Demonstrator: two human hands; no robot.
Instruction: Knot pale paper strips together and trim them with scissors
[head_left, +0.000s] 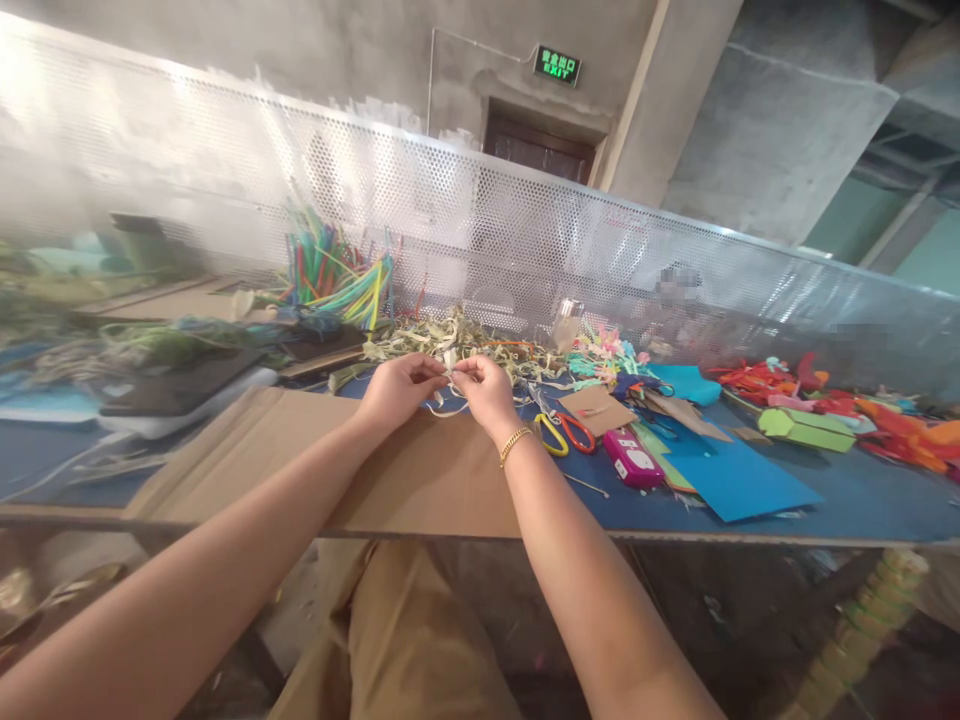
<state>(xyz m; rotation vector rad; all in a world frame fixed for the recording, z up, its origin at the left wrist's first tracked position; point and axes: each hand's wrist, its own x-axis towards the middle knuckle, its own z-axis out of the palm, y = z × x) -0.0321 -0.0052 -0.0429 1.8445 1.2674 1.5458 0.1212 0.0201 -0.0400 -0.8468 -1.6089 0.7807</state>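
Fingertips nearly together, my left hand (405, 385) and my right hand (484, 385) both pinch a thin pale strip (448, 412) above the near cardboard sheet (442, 470). The strip's loose end curls below the fingers; its material is too small to make out. Behind my hands lies a heap of pale green-beige strips (442, 335). To the right of my right hand rest scissors (564, 434) with one yellow and one red handle loop. A gold chain bracelet (514, 445) circles my right wrist.
A magenta box (631, 458) and blue paper sheets (735, 475) lie to the right, with a green paper piece (806, 428) and red-orange pieces beyond. Colourful pipe cleaners (337, 270) stand back left. A perforated metal screen (525, 220) runs behind the table.
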